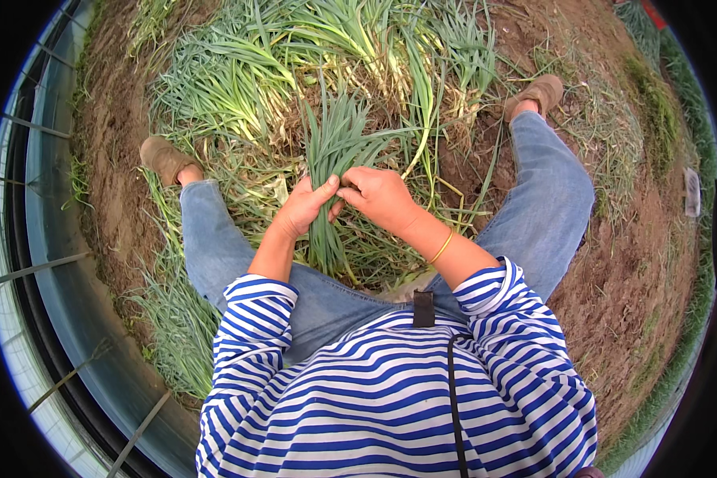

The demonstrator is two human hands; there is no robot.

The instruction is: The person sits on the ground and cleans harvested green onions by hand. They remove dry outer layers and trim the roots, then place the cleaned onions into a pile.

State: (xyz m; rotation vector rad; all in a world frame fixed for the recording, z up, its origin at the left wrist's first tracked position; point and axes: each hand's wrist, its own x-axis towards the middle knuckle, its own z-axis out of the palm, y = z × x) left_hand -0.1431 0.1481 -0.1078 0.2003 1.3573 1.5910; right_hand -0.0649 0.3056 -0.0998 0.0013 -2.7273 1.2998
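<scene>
My left hand [303, 206] is wrapped around the middle of a bundle of long green leaves [337, 134], which look like garlic greens or young leeks. The leaves fan out above the grip, and the lower ends hang between my thighs. Against the bundle's right side, my right hand [377, 196] has its fingers curled and its thumb close to the forefinger. Its fingertips meet the left thumb; whatever lies between them is hidden. A pale bent stalk [421, 146] runs up from beside the right hand.
Heaped plants with pale roots [245, 83] lie ahead, between my shoes. Loose leaves [388, 251] litter the ground below my hands. Another pile of greens [179, 325] lies by my left thigh. A blue sheet wall [57, 197] with metal rods curves along the left; bare soil [639, 287] stretches right.
</scene>
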